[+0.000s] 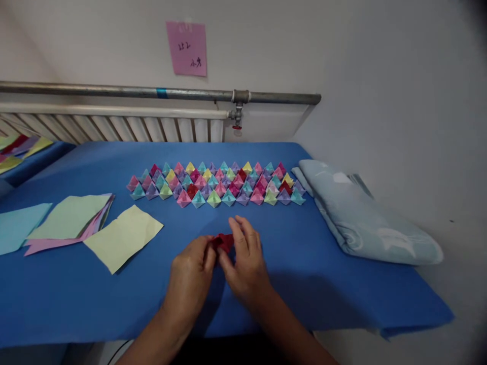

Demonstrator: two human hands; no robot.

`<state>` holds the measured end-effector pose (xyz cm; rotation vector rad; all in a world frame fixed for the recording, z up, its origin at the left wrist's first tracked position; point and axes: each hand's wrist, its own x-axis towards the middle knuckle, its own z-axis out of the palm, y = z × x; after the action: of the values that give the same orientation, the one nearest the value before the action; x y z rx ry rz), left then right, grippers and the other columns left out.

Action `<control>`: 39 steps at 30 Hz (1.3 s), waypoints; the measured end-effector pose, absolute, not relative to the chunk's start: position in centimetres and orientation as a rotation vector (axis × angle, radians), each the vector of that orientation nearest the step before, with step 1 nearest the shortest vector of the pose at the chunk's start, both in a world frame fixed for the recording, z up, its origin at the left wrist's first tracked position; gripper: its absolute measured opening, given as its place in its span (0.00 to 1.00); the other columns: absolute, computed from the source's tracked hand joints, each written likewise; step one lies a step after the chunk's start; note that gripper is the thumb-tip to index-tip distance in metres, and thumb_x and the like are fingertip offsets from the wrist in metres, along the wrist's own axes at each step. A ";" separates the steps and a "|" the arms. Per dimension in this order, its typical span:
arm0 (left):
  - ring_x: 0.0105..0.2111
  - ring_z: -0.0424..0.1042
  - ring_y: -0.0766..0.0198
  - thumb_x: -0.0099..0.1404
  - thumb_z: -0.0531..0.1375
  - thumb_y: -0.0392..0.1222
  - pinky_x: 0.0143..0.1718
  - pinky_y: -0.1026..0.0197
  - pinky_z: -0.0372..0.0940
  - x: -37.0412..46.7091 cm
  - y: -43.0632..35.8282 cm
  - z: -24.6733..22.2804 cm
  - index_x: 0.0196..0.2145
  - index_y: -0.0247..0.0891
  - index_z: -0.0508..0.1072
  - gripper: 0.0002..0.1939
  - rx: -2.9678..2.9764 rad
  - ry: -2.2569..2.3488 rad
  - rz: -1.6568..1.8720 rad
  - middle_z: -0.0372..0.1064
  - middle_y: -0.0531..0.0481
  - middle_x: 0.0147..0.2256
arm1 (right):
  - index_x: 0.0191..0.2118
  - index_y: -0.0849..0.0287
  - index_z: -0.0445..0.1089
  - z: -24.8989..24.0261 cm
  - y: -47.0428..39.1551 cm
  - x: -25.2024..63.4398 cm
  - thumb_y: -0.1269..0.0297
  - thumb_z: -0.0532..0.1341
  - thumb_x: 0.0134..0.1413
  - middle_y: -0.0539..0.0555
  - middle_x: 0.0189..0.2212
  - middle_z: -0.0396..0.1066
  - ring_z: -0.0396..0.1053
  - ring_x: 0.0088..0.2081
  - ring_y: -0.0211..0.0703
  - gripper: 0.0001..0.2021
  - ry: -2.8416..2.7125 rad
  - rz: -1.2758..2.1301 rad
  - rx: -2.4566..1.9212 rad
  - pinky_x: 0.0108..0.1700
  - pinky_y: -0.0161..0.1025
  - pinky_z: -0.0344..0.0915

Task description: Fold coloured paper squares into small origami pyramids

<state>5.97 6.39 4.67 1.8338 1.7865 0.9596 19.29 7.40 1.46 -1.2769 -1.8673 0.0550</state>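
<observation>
Between my two hands, above the near middle of the blue cloth, is a small dark red folded paper piece [222, 242]. My left hand [192, 271] pinches its left side between thumb and fingers. On its right side, my right hand [245, 258] has the thumb below and the fingers curved over it. Part of the paper is hidden by my fingers. Beyond my hands stand rows of small folded paper boats [213, 198] in pink, blue, purple, yellow, green and red, set close together.
At left lie a loose pale yellow sheet [125, 237], a stack of coloured sheets [72, 217] and a light blue sheet [21, 228]. A folded pale blue cloth [365, 218] rests at right. A radiator [144, 126] and a metal pipe [114, 91] run behind the blue-covered table [125, 312].
</observation>
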 end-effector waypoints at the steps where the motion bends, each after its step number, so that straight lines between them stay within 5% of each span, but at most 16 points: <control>1: 0.28 0.75 0.63 0.66 0.52 0.43 0.29 0.63 0.64 6.0 6.5 4.7 0.38 0.41 0.76 0.12 1.769 1.772 0.984 0.78 0.51 0.32 | 0.64 0.59 0.52 1.6 7.4 19.5 0.69 0.58 0.59 0.66 0.60 0.55 0.57 0.59 0.57 0.28 -1.859 0.016 -1.270 0.57 0.58 0.61; 5: 0.25 0.72 0.64 0.64 0.54 0.47 0.27 0.65 0.64 5.9 6.8 4.3 0.35 0.41 0.76 0.13 1.495 1.705 1.020 0.76 0.54 0.28 | 0.57 0.57 0.60 2.2 7.3 19.9 0.69 0.59 0.58 0.65 0.59 0.57 0.56 0.58 0.59 0.21 -1.822 -0.131 -1.227 0.55 0.60 0.60; 11: 0.26 0.72 0.64 0.63 0.55 0.48 0.28 0.64 0.65 6.1 7.0 3.9 0.34 0.41 0.76 0.12 1.378 1.640 1.056 0.75 0.55 0.27 | 0.39 0.57 0.70 2.5 7.2 20.1 0.68 0.59 0.58 0.58 0.39 0.69 0.65 0.42 0.50 0.05 -1.793 -0.111 -1.270 0.44 0.49 0.65; 18: 0.27 0.74 0.63 0.63 0.55 0.47 0.29 0.63 0.65 6.7 6.3 4.5 0.37 0.42 0.75 0.12 1.577 1.659 1.120 0.76 0.54 0.30 | 0.42 0.59 0.69 2.3 7.5 19.6 0.71 0.54 0.62 0.56 0.36 0.71 0.71 0.38 0.41 0.08 -1.821 0.201 -1.168 0.41 0.38 0.69; 28: 0.25 0.73 0.63 0.65 0.53 0.43 0.27 0.63 0.63 6.9 6.6 4.1 0.34 0.41 0.71 0.07 1.729 1.743 1.048 0.74 0.53 0.28 | 0.36 0.58 0.69 1.9 7.8 19.4 0.71 0.53 0.60 0.53 0.30 0.71 0.69 0.30 0.40 0.08 -1.838 0.241 -1.241 0.33 0.34 0.66; 39: 0.28 0.75 0.65 0.66 0.53 0.42 0.30 0.63 0.68 6.7 6.3 4.0 0.40 0.42 0.71 0.08 1.682 1.621 1.156 0.75 0.53 0.32 | 0.41 0.56 0.69 1.8 7.7 19.5 0.69 0.52 0.61 0.52 0.32 0.74 0.73 0.34 0.39 0.08 -1.704 0.567 -1.228 0.34 0.33 0.68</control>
<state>6.72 6.31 3.96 1.6822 1.6210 1.1558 19.47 7.73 1.84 -1.2277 -1.7036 0.5674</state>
